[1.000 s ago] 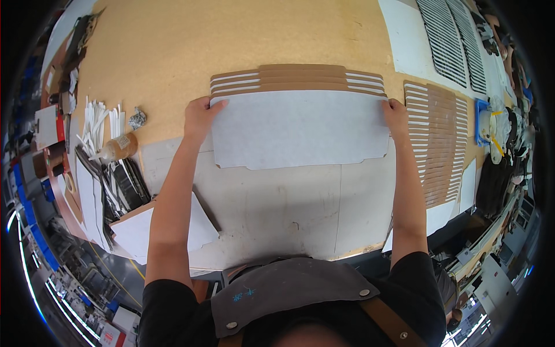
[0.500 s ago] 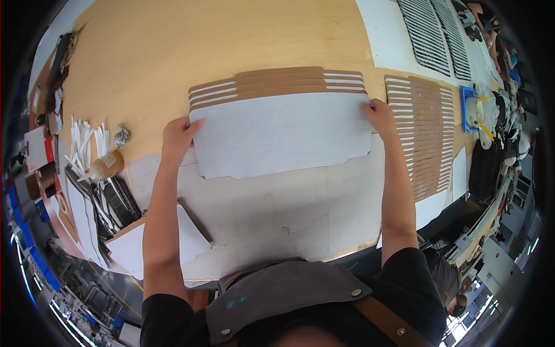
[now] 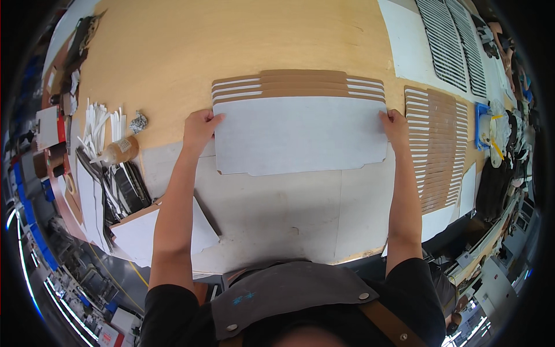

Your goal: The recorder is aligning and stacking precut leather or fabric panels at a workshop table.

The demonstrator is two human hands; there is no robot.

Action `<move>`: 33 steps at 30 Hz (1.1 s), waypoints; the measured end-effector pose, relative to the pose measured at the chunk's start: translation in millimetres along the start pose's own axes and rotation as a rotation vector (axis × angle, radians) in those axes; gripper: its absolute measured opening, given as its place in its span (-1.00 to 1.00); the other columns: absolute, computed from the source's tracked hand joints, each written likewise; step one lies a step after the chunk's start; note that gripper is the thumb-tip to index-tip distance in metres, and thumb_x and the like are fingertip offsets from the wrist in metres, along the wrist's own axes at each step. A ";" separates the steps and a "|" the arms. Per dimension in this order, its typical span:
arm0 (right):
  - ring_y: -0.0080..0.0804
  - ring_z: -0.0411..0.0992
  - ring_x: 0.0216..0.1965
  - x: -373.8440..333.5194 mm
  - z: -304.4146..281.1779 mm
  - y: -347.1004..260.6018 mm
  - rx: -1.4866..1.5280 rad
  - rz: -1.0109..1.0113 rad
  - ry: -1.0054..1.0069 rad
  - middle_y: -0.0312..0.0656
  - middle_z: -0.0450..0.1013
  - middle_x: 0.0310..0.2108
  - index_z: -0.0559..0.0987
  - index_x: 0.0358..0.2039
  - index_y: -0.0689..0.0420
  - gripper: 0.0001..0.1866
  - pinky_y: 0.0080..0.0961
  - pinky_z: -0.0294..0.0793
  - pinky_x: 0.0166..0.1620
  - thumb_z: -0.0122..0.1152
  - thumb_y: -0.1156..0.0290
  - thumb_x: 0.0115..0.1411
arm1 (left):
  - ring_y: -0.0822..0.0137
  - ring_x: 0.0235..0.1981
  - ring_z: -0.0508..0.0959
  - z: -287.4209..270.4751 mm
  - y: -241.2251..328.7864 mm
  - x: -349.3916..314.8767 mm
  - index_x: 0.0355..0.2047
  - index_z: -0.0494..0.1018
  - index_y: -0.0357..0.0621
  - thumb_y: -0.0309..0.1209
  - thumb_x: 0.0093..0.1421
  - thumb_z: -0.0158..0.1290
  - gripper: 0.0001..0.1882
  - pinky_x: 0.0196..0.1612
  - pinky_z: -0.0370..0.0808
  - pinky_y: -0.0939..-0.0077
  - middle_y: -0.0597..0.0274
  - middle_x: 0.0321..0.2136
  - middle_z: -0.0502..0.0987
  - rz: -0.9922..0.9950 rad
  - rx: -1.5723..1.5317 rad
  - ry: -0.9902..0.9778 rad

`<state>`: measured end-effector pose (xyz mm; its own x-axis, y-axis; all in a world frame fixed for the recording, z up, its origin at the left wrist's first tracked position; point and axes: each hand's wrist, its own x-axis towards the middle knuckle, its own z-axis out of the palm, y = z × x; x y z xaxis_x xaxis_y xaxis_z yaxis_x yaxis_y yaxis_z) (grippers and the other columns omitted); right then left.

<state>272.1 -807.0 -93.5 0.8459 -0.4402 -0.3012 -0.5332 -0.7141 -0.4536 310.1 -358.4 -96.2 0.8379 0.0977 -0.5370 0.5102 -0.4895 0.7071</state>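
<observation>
A white cut panel [image 3: 300,136] with notched lower corners lies on top of several overlapping brown panels [image 3: 303,85], whose far edges fan out behind it and carry white strips at both ends. My left hand [image 3: 200,128] is closed in a pinch on the panel's left side edge, thumb on the white face. At the opposite edge my right hand [image 3: 396,127] pinches likewise, thumb on top. How many layers my fingers take in is hidden beneath the panel.
Right of my right hand lies a long fanned row of brown panels [image 3: 442,150] with white strips. A blue tray [image 3: 481,125] stands beyond it. At left are a glue bottle [image 3: 122,149], loose white strips [image 3: 94,128] and white panels [image 3: 139,231]. Black-striped sheets [image 3: 442,43] lie far right.
The whole view has turned and shifted slightly, so the table appears moved to the right. Both hands keep their grip on the panel's edges, which now looks more level.
</observation>
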 end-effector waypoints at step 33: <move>-0.02 0.31 -0.27 -27.9 35.5 -10.8 -0.359 -0.362 0.579 0.04 0.30 -0.30 0.32 -0.09 0.16 -0.66 -0.17 0.29 -0.20 -0.01 0.40 0.10 | 0.43 -0.65 0.42 -45.9 -38.6 -43.2 -0.56 0.41 -0.24 -0.35 -0.03 0.16 -0.78 -0.55 0.36 0.56 0.20 -0.68 0.42 0.364 0.339 0.191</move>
<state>253.7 -767.7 -110.0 0.8925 -0.2896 0.3459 -0.2675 -0.9571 -0.1110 263.1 -303.9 -79.2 0.9856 0.0102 -0.1688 0.1153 -0.7708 0.6266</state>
